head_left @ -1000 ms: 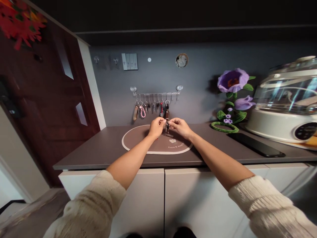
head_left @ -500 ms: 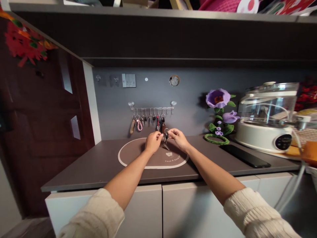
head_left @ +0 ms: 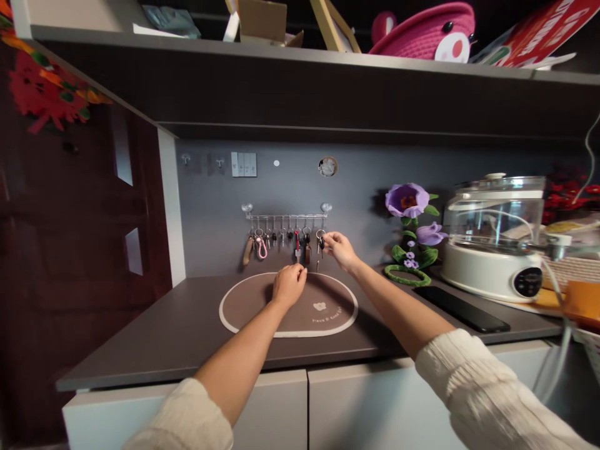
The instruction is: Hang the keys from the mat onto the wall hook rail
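Note:
My right hand (head_left: 341,249) is closed in a pinch on a bunch of keys (head_left: 321,247). The metal key ring sits at the lower right end of a clear hook rail (head_left: 287,217) on the wall; whether it is on a hook I cannot tell. Several other key sets hang along the rail, among them one with a pink loop (head_left: 261,247), one with a brown fob (head_left: 247,251) and one with a red piece (head_left: 297,239). My left hand (head_left: 289,284) hovers over the oval brown mat (head_left: 253,306), fingers curled together, with nothing visible in them.
A purple flower ornament (head_left: 407,201), a black phone (head_left: 462,308) and a white appliance with a clear top (head_left: 492,262) stand or lie at the right of the counter (head_left: 159,337). Overhead, a shelf (head_left: 328,94) juts out. A dark red door (head_left: 89,250) is at the left.
My right hand has carried the keys up from above the mat to the rail's right end. The left hand has come away from the keys and lowered slightly. The view has tilted up.

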